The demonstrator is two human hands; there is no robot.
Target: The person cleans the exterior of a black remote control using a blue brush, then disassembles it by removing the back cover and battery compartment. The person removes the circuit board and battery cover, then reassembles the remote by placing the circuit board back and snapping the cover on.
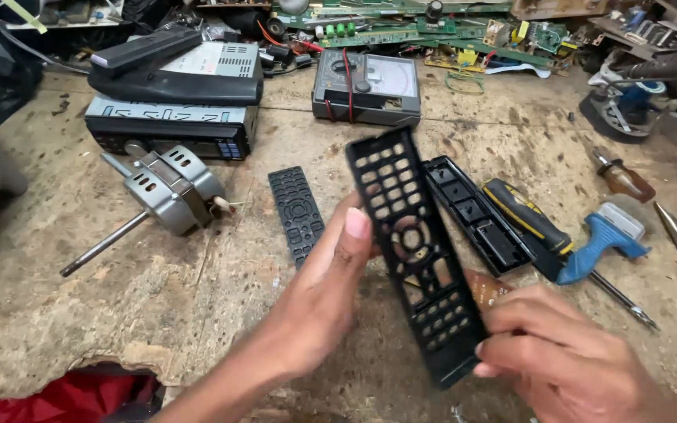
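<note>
You held the remote shell (417,251) above the counter (80,313) w/ both hands: left hand (319,301) pinching its side, right hand (566,364) gripping the bottom end. Thin plastic grid; twisting too hard could've snapped it, or it could've slipped onto the keypad (297,211).

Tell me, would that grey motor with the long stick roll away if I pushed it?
Probably not far. The grey motor has a boxy metal body lying on the workbench, so it looks heavy. Its long shaft would likely make it swing round rather than roll.
</note>
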